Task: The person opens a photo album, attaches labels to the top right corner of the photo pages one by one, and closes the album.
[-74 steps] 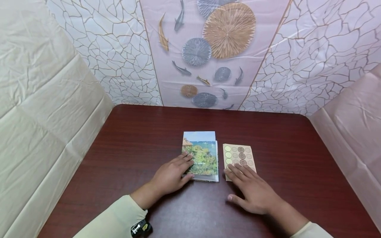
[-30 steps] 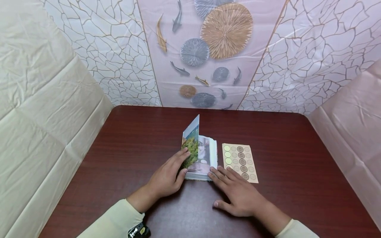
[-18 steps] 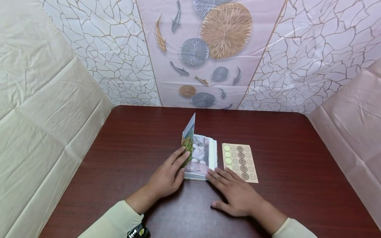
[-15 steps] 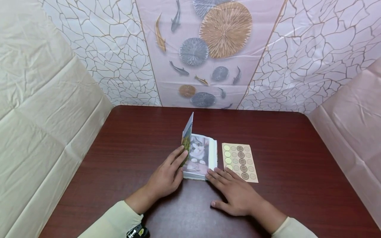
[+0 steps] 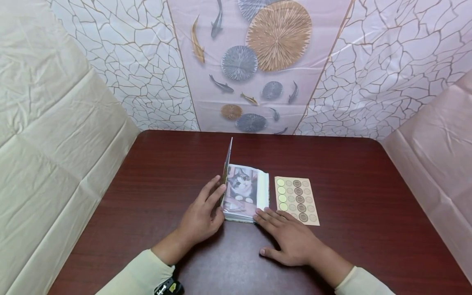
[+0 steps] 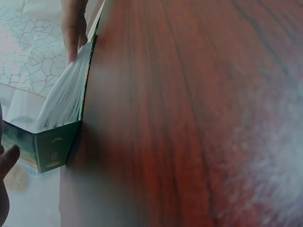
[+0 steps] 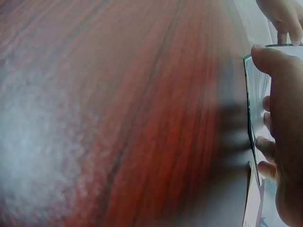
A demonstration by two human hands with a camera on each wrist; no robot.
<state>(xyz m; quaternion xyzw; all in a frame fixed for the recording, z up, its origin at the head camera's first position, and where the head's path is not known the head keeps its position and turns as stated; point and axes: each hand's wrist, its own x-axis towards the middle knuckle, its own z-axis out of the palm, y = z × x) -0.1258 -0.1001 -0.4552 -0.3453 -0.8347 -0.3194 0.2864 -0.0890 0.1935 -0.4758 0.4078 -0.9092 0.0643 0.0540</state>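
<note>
A small, thick photo album (image 5: 262,190) lies on the table, its front cover (image 5: 227,164) standing nearly upright. A cat photo (image 5: 241,186) shows on the first page. My left hand (image 5: 199,215) rests its extended fingers against the outside of that cover, thumb near the lower edge. In the left wrist view, the green spine (image 6: 56,147) and the white page edges (image 6: 68,92) appear. With fingers outstretched, my right hand (image 5: 295,241) lies on the album's lower right corner. Beside it is a beige sheet of round stickers (image 5: 307,192), its bottom edge partly behind that hand.
The dark red-brown wooden table (image 5: 166,164) has a glossy patch near its front. Patterned fabric (image 5: 273,98) hangs behind it, and pale cloth walls (image 5: 62,135) flank both sides. A black strap device (image 5: 169,287) sits at the left sleeve.
The album's cover has swung up and leftward with my left hand, uncovering the cat photo. My right hand has moved left from the sticker sheet onto the album's corner.
</note>
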